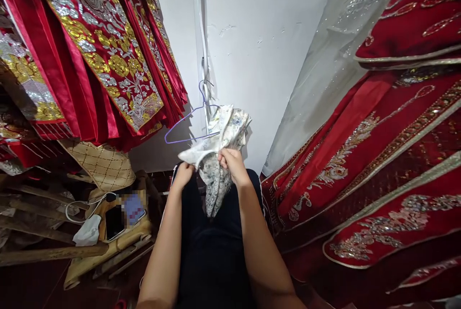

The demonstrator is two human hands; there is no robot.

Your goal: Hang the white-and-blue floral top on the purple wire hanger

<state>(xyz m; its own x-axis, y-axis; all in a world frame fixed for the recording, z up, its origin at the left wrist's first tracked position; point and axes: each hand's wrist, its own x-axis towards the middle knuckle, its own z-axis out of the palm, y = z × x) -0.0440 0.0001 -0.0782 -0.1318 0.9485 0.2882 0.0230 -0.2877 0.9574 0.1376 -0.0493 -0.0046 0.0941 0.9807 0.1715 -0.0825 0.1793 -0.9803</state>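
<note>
A pale garment with a grey-blue pattern hangs partly over one side of a purple hanger, above my lap. The hanger's left arm is bare and its hook reaches up by the wall. My left hand is closed on a pointed white edge of the garment. Higher up and to the right, my right hand pinches the cloth beside a curved white opening. Below my hands, a darker patterned part of the garment droops to a point between my knees.
Red embroidered garments hang at left and right, close to my arms. A sheer white fabric hangs against the white wall. At lower left, a wooden chair bears a phone, a crumpled tissue and a white cable.
</note>
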